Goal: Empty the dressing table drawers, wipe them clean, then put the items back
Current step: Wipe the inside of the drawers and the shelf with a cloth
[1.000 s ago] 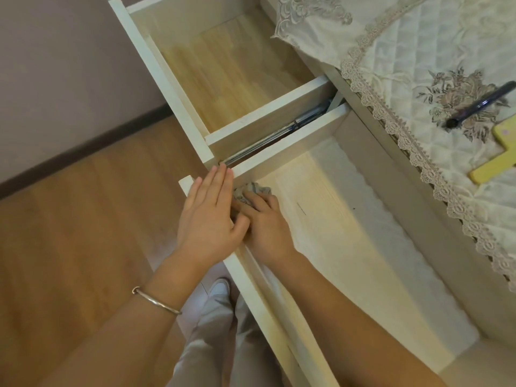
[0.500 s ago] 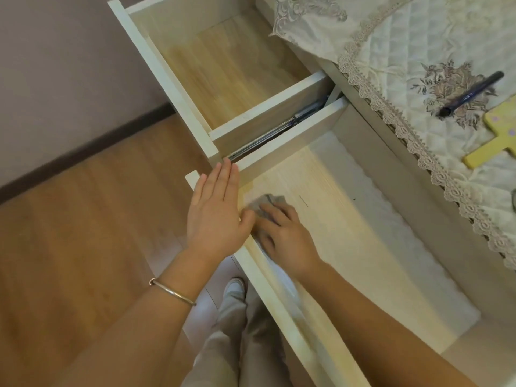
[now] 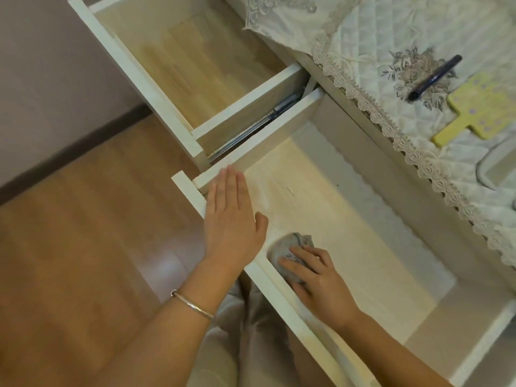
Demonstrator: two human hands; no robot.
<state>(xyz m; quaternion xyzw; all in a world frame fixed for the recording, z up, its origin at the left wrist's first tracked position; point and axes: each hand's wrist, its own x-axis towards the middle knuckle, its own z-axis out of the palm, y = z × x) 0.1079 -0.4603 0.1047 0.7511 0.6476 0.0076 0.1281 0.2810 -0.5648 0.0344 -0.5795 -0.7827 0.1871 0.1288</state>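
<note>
Two white drawers of the dressing table stand pulled out, and neither holds any items. The near, wide drawer (image 3: 349,219) has a pale bottom. Inside it, by the front panel, my right hand (image 3: 321,277) presses a crumpled grey cloth (image 3: 290,247) flat against the bottom. My left hand (image 3: 231,219) lies flat on the drawer's front panel near its left corner, fingers straight and together, holding nothing. The far drawer (image 3: 195,71) has a wooden bottom.
A quilted lace-edged cover (image 3: 418,37) lies over the table top, with a dark pen (image 3: 435,76) and a yellow cross-shaped object (image 3: 480,113) on it. A metal slide rail (image 3: 257,124) shows between the drawers. Wooden floor (image 3: 83,233) lies to the left; my knees are below the drawer.
My right hand has slid the cloth from the drawer's left front corner toward the right along the front panel. My left hand stays on the front panel.
</note>
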